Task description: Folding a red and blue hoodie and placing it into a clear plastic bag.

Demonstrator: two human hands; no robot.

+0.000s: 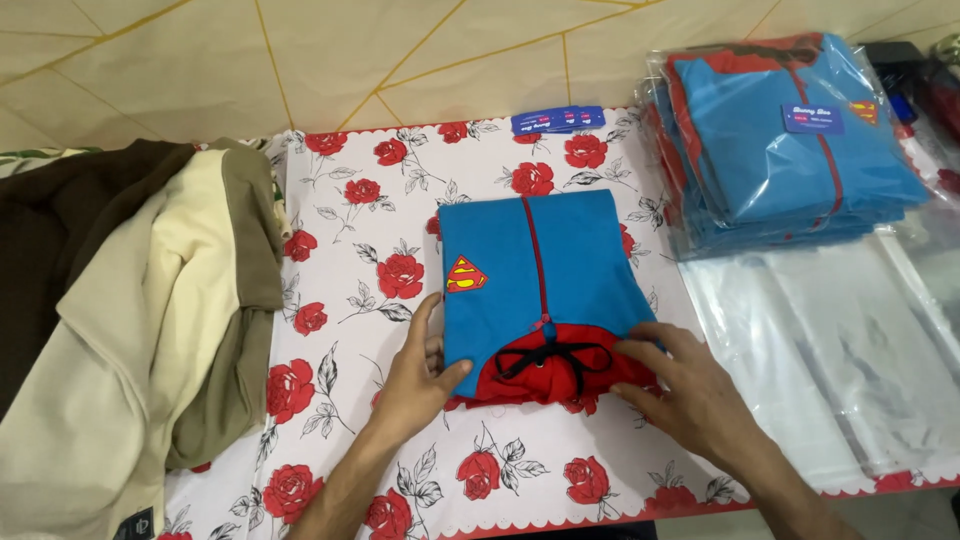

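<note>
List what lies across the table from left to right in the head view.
Pile of brown and cream clothes → left hand → folded blue hoodie → right hand → stack of bagged blue hoodies.

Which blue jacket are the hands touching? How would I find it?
Look at the white table cover with red roses. In its middle lies a folded blue zip jacket with a red hood, the left hand and right hand at its near edge. Unlike the stack of bagged blue jackets, it has no plastic bag.
</note>
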